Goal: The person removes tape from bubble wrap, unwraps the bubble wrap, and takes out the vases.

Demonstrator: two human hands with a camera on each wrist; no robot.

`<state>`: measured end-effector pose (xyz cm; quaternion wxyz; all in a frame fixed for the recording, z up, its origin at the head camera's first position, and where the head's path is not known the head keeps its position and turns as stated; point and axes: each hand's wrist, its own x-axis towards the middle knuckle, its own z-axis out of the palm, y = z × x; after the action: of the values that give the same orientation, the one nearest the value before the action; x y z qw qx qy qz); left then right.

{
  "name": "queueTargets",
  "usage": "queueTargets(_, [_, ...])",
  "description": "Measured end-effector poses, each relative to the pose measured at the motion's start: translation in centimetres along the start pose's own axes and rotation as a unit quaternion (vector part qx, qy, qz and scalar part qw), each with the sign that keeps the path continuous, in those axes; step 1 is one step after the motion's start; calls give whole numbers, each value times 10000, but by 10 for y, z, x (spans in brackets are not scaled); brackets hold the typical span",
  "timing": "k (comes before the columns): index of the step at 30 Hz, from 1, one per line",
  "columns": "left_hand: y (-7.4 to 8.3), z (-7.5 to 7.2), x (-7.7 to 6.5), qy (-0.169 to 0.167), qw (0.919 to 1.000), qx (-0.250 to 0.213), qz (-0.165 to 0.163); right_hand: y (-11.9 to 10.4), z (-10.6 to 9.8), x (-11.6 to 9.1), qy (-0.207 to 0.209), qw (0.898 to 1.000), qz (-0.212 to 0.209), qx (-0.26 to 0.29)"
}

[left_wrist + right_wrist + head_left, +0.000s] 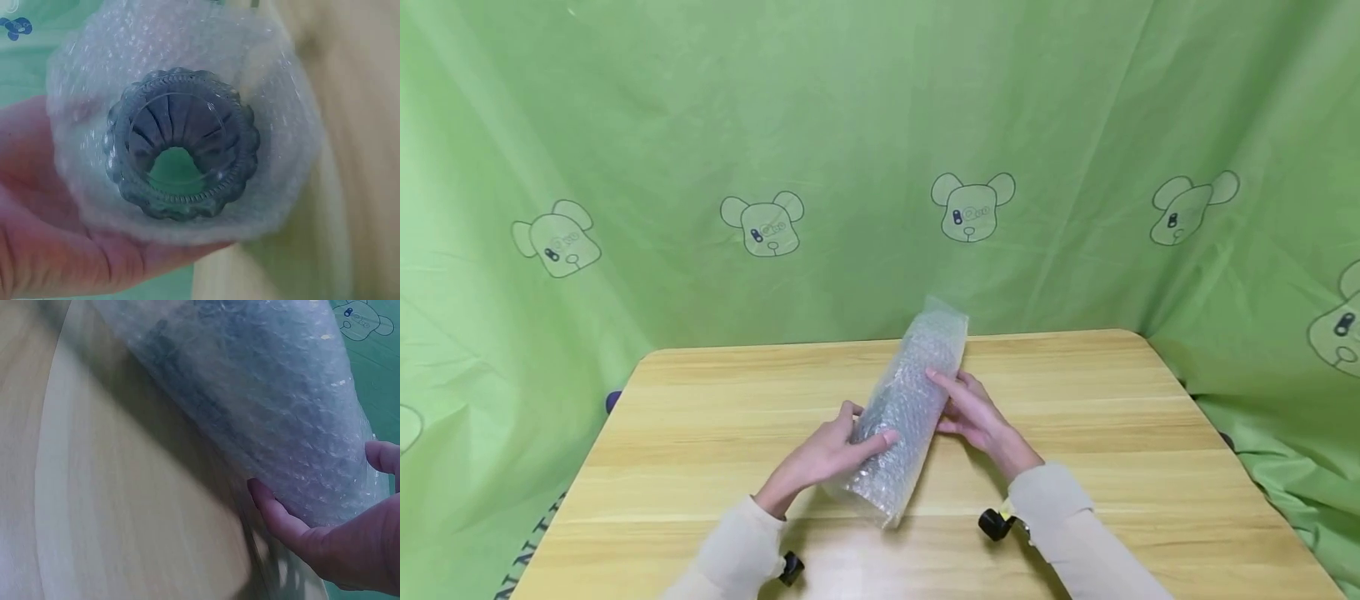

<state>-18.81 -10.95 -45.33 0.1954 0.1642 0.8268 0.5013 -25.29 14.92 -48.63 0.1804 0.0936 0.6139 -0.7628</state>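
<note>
A tall bubble-wrapped glass vase [901, 412] slants over the table, its far end leaning up to the right. In the left wrist view, the scalloped round glass end [181, 209] shows inside the open sleeve of bubble wrap [281, 150]. My left hand [829, 454] grips the near part from the left, thumb on top and fingers underneath. Farther up, my right hand [976, 410] holds the right side, its thumb lying over the wrap. The right wrist view shows fingers [284, 522] curved under the wrapped vase's edge. Most of the glass is hidden by the wrap.
The light wooden table [700, 417] has rounded far corners. A green curtain [865, 125] with bear-head prints hangs behind it and along both sides. A small purple thing [613, 401] shows past the left table edge.
</note>
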Motion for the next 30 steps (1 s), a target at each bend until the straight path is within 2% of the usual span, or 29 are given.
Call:
queueTargets(5, [-8,3,-8,34,9982,-596,-68,-1,4,4,-60,9998,90,-186])
queueTargets(9, [-15,6,-11,122,9919,-1250,-183,-4,8,5,-224,9992,157,-287])
queueTargets(12, [-18,10,-14,228,9880,-1511,-240,-5,9,7,-369,9985,181,-358])
queueTargets(16, [-17,16,-15,279,9877,-1513,-282,-7,8,12,-524,9974,185,-460])
queueTargets(21, [-17,21,-17,161,9883,-1517,-93,-10,7,15,-767,9949,243,-603])
queueTargets(24, [-16,24,-18,118,9873,-1579,-87,-10,6,17,-906,9934,237,-656])
queueTargets(30, [-14,28,-22,30,9954,-951,93,-10,3,20,-1023,9923,289,-636])
